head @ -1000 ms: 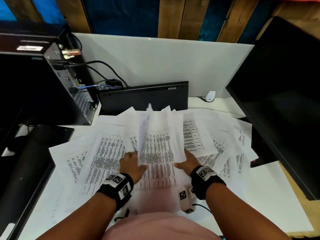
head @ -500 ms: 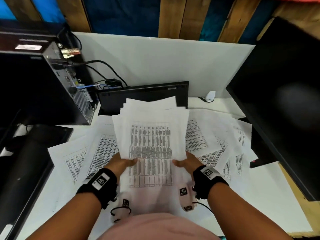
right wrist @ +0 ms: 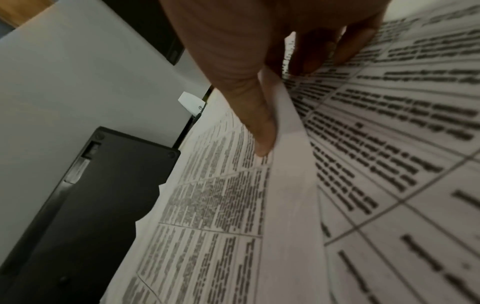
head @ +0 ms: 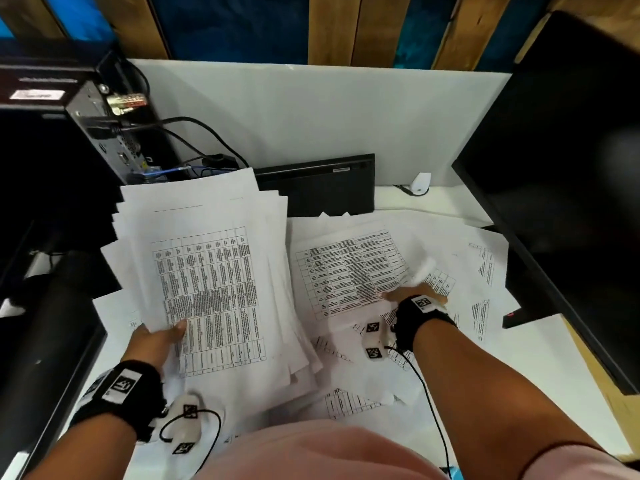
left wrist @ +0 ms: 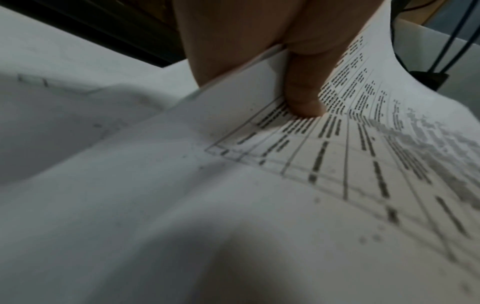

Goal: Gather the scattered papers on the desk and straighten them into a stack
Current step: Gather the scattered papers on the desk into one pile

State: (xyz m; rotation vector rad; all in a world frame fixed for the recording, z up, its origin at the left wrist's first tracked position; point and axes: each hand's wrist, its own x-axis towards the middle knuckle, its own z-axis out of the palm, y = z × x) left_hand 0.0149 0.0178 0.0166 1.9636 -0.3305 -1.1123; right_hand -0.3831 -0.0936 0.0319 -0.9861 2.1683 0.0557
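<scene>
Left hand (head: 156, 341) pinches gathered bundle (head: 214, 271) at near-left corner, thumb on top, fingers beneath; bundle lifted, fanned, edges uneven, at left of desk (head: 540, 362). Right hand (head: 415, 296) nips edge of loose sheet (head: 349, 268) between thumb and fingers, right of bundle. More loose sheets (head: 485, 271) lie overlapped at right and near.

Risks, judged:
- One-corner hold on fanned bundle: sheets may slide out or droop.
- Thin pinch may lift neighbour sheet or crease it.
- Sheets near monitor (head: 571, 168) easily overlooked.
</scene>
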